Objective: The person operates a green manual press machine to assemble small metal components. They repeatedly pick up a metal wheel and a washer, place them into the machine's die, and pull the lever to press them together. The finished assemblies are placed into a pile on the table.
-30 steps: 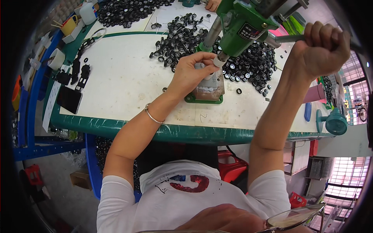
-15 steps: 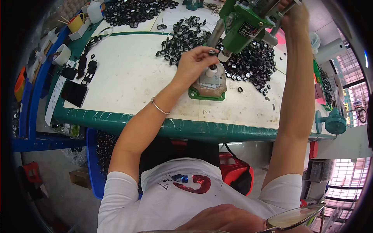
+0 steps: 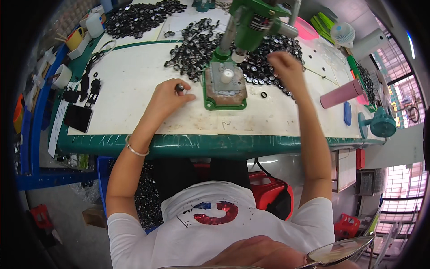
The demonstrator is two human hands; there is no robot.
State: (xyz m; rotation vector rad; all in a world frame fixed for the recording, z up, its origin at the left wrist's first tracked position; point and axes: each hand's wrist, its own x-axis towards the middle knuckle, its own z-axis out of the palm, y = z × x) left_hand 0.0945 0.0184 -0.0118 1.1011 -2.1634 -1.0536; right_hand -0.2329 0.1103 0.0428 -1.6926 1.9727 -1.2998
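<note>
My left hand [image 3: 165, 101] is over the white table top, left of the press, with a small black wheel [image 3: 179, 88] pinched between thumb and fingers. A green bench press [image 3: 253, 27] stands in front of me. On its base plate [image 3: 224, 99] sits a white round holder [image 3: 227, 75] with nothing on it, below the raised white press tip [image 3: 238, 57]. My right hand [image 3: 289, 71] is off the lever, at the right edge of the wheel pile [image 3: 257, 71]. Its fingers are bent and smeared by motion, so their grip is unclear.
Wheel pairs on axles [image 3: 192, 49] lie heaped left of the press, another black heap [image 3: 139, 20] behind. A phone [image 3: 78, 118] lies at left; a pink bottle [image 3: 341, 93], blue case [image 3: 347, 113] and teal fan [image 3: 383, 122] are at right. A loose black ring [image 3: 264, 94] lies near the press.
My left hand has moved from the press holder toward the left and nearer me, taking the black wheel along. My right hand has left the press lever and come down beside the pile.
</note>
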